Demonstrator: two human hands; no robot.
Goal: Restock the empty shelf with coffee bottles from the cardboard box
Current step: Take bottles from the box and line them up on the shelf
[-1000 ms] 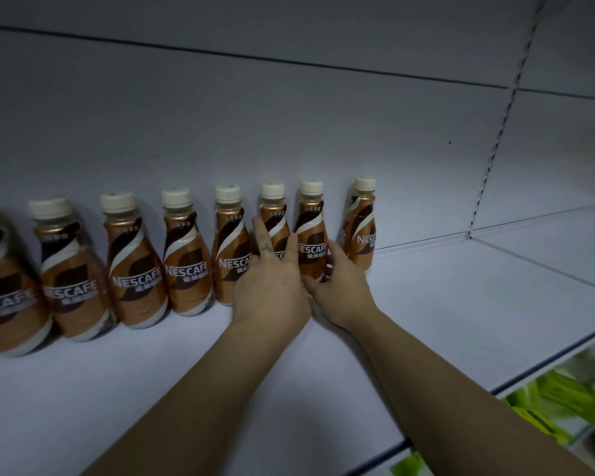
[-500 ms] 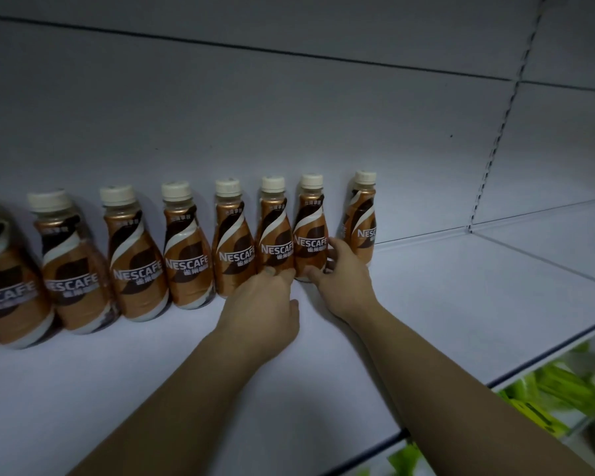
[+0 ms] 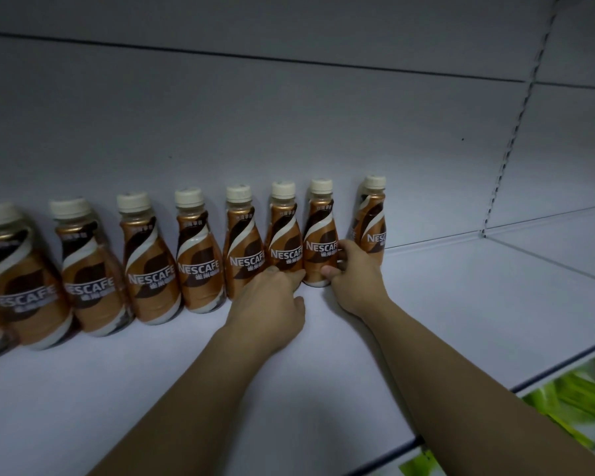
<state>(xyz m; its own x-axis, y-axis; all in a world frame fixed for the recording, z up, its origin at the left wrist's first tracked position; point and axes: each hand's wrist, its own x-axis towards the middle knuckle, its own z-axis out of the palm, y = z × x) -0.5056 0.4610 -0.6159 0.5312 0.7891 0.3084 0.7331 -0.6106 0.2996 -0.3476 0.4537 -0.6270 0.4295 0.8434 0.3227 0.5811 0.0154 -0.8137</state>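
Near: white metal shelf [image 3: 426,338], front rows bare. Mid: left hand [image 3: 272,304], fingers curled loosely, fingertips touching a bottle base; right hand [image 3: 354,283] pinching the second-from-right bottle [image 3: 320,242]. Far: brown plastic cream-capped coffee bottles [image 3: 200,252], one back row; right stretch unfilled. Cardboard box unseen.

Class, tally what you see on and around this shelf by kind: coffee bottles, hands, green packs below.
Coffee bottles: 8, the leftmost cut off by the frame edge
Hands: 2, left hand and right hand
Green packs: too blurred to count
Total counted: 10
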